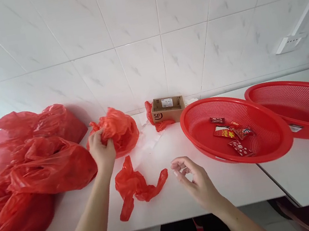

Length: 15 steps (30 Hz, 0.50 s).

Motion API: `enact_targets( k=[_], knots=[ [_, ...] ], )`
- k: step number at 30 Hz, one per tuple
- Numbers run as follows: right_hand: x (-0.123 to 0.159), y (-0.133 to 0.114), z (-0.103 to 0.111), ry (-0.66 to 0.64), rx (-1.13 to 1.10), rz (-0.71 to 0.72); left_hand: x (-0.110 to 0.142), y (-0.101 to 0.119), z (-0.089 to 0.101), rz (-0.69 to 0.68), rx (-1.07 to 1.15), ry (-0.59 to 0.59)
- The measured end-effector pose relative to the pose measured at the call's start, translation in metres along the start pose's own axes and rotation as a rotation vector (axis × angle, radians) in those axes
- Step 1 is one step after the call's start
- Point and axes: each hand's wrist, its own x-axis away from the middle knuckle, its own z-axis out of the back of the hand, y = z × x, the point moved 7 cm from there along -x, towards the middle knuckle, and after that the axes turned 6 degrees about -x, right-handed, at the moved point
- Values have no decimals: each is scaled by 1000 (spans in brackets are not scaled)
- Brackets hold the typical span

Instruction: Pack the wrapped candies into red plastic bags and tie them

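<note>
At the left of the white table, my left hand (102, 148) is closed on a bunched red plastic bag (119, 127) that stands near the wall. In front of it lies a loose, crumpled red plastic bag (135, 182) with its handles spread out; neither hand touches it. My right hand (194, 180) hovers just right of that bag's handle, its fingers curved and apart from the thumb, with nothing in them. Beyond my right hand stands a red perforated basket (207, 142), holding several small wrapped snacks (224, 131).
Large filled red bags (52, 165) crowd the left side. A small open cardboard box (169, 115) stands by the tiled wall, with red plastic beside it. Another red basket (305, 105) sits at the far right. A seam (277, 183) divides the tabletop; its front edge runs below my hands.
</note>
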Motion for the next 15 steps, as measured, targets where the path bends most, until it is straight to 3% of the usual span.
enact_targets(
  k=[5,8,11,15],
  knots=[
    [27,34,-6,-81,98,-151,-9,-23,-72,16,-281,-234],
    [41,42,-7,-108,167,-208,-7,-29,-95,48,-418,-392],
    [45,44,-6,-106,212,-240,-12,-19,-84,42,-485,-504],
    [35,34,-17,-113,199,-125,7,7,-26,19,-469,-540]
  ],
)
